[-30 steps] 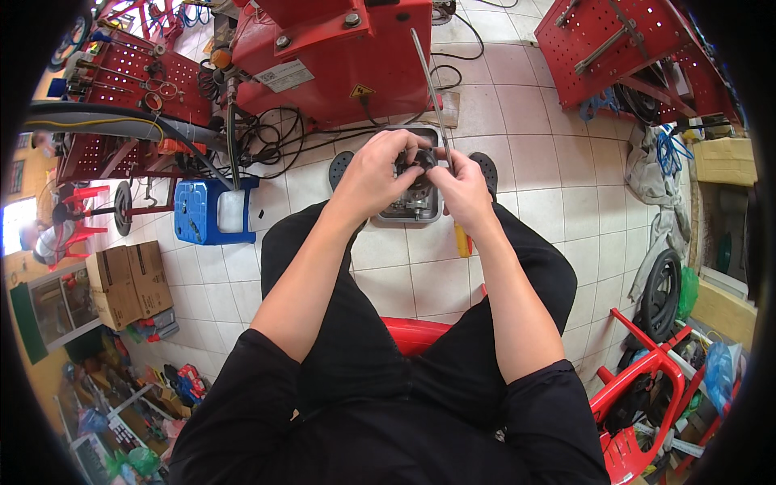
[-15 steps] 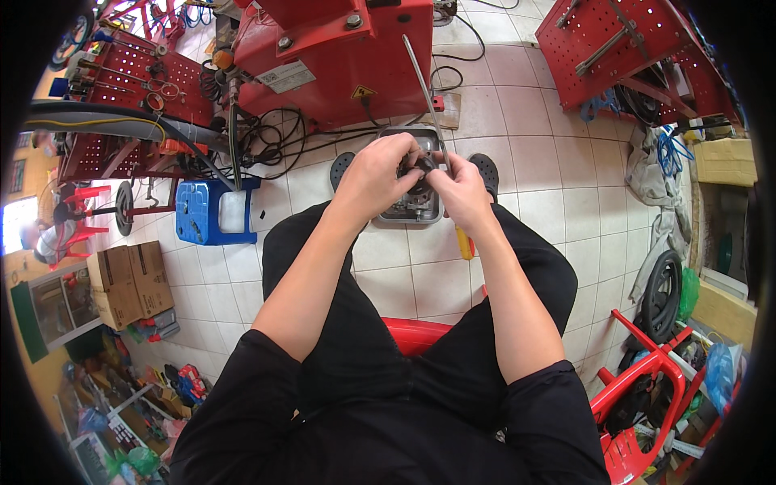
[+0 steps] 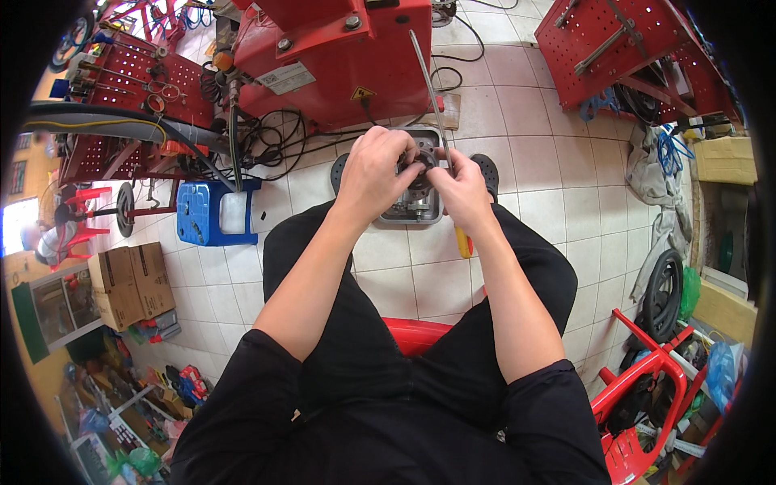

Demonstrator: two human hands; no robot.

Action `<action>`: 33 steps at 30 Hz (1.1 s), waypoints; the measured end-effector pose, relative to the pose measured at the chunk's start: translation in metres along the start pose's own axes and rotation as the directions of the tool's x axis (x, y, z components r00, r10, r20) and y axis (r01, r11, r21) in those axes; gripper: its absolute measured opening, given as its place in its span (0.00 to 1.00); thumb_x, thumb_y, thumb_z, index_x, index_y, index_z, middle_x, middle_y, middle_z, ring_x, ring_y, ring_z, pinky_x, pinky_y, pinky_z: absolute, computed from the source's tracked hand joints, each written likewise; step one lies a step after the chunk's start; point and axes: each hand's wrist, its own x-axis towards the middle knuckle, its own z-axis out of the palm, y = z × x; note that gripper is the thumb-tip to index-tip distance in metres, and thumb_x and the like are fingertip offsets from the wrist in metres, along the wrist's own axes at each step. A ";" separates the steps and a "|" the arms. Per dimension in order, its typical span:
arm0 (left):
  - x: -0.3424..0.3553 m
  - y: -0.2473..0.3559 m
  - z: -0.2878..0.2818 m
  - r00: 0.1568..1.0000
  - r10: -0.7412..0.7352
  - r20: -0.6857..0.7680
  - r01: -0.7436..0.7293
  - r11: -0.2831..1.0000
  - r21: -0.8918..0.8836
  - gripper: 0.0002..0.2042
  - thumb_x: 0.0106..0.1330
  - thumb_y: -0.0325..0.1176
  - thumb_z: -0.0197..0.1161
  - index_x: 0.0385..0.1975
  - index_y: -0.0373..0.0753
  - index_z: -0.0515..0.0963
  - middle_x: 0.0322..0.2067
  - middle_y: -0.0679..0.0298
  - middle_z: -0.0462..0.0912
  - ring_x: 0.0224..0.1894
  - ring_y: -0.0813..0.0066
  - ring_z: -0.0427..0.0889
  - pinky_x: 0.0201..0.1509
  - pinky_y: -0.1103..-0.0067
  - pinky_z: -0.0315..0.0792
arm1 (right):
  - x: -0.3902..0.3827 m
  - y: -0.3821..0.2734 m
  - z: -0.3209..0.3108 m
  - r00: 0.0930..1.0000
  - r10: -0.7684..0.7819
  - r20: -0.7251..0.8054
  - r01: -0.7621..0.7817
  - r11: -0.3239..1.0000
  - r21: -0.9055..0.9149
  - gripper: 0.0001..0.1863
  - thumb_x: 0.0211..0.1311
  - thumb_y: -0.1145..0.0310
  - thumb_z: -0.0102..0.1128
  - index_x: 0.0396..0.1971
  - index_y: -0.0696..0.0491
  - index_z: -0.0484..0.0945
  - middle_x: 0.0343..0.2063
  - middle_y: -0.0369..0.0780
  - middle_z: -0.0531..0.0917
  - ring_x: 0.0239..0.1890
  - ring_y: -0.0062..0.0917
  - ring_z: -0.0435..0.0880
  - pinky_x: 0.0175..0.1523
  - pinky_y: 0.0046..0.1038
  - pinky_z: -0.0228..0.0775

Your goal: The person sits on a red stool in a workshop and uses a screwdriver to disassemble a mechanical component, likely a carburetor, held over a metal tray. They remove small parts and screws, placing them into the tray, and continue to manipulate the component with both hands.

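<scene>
Between my legs, a dark round metal part (image 3: 421,172) is held by the fingers of both hands above a shallow grey metal tray (image 3: 436,212). My left hand (image 3: 377,166) is closed at the part's left side, thumb bent toward the middle. From the other side, my right hand (image 3: 461,184) pinches it with thumb and fingers. A long screwdriver (image 3: 427,74) also runs through my right hand, shaft slanting up and away, yellow handle showing below the palm. Other grey metal pieces (image 3: 416,210) lie in the tray. My fingers hide part of what they grip.
A large red machine (image 3: 339,73) stands just ahead, with black cables (image 3: 279,141) on the floor to its left. A blue plastic stool (image 3: 206,212) is at the left, cardboard boxes (image 3: 129,283) beyond it. Red perforated panels (image 3: 638,48) rise right; a red chair (image 3: 647,404) lies lower right.
The fingers of both hands have shifted slightly around the dark round part, showing more of it. The screwdriver's shaft tip has moved a little to the right.
</scene>
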 end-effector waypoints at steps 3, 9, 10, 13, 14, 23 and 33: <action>0.002 0.004 -0.001 1.000 -0.009 -0.005 0.009 0.998 -0.056 0.14 0.45 0.23 0.66 0.27 0.37 0.66 0.33 0.61 0.77 0.35 0.64 0.74 0.40 0.73 0.69 | -0.001 -0.002 0.000 1.000 0.014 0.014 -0.014 1.000 0.015 0.18 0.52 0.68 0.54 0.41 0.65 0.74 0.24 0.38 0.79 0.25 0.16 0.75 0.31 0.22 0.69; 0.000 0.003 0.000 0.989 -0.106 0.101 0.122 0.977 -0.172 0.13 0.46 0.20 0.61 0.27 0.35 0.64 0.36 0.57 0.77 0.38 0.61 0.75 0.43 0.73 0.70 | 0.002 0.007 0.001 0.999 -0.017 0.037 0.018 1.000 0.000 0.19 0.51 0.68 0.54 0.41 0.65 0.73 0.22 0.37 0.78 0.24 0.15 0.74 0.29 0.21 0.67; 0.000 0.003 0.000 0.991 -0.101 0.093 0.116 0.979 -0.168 0.12 0.46 0.19 0.61 0.27 0.35 0.64 0.35 0.57 0.77 0.38 0.61 0.76 0.43 0.73 0.70 | 0.002 0.007 0.001 0.999 -0.011 0.045 0.011 1.000 0.003 0.19 0.51 0.68 0.54 0.41 0.65 0.73 0.22 0.37 0.78 0.24 0.15 0.74 0.29 0.21 0.67; 0.001 0.005 0.000 0.984 -0.142 0.108 0.158 0.973 -0.165 0.12 0.46 0.20 0.60 0.27 0.35 0.64 0.33 0.58 0.77 0.38 0.60 0.76 0.42 0.73 0.70 | 0.003 0.010 0.000 0.999 0.001 0.050 -0.003 1.000 0.026 0.19 0.51 0.68 0.53 0.41 0.65 0.73 0.22 0.37 0.77 0.23 0.14 0.73 0.29 0.21 0.67; 0.000 0.004 0.000 0.984 -0.147 0.100 0.162 0.974 -0.157 0.12 0.46 0.20 0.61 0.26 0.35 0.64 0.32 0.58 0.77 0.38 0.60 0.76 0.42 0.73 0.70 | 0.002 0.008 0.000 0.999 0.011 0.051 -0.013 0.999 0.029 0.19 0.51 0.68 0.53 0.41 0.65 0.73 0.22 0.37 0.77 0.23 0.14 0.73 0.29 0.20 0.67; -0.001 0.004 0.004 0.991 -0.129 0.036 0.133 0.981 -0.143 0.10 0.46 0.20 0.61 0.26 0.35 0.66 0.29 0.59 0.76 0.37 0.61 0.76 0.42 0.73 0.70 | 0.001 0.004 0.001 0.999 -0.002 0.040 0.001 1.000 0.026 0.20 0.51 0.68 0.52 0.42 0.66 0.73 0.24 0.38 0.78 0.27 0.15 0.73 0.32 0.21 0.68; -0.002 0.005 0.008 0.993 -0.110 -0.050 0.103 0.986 -0.128 0.11 0.45 0.22 0.61 0.26 0.36 0.67 0.26 0.60 0.74 0.34 0.59 0.74 0.36 0.70 0.68 | -0.001 0.002 0.002 0.997 -0.047 0.054 0.042 0.995 0.088 0.19 0.53 0.70 0.51 0.44 0.65 0.73 0.30 0.39 0.79 0.34 0.16 0.74 0.40 0.21 0.69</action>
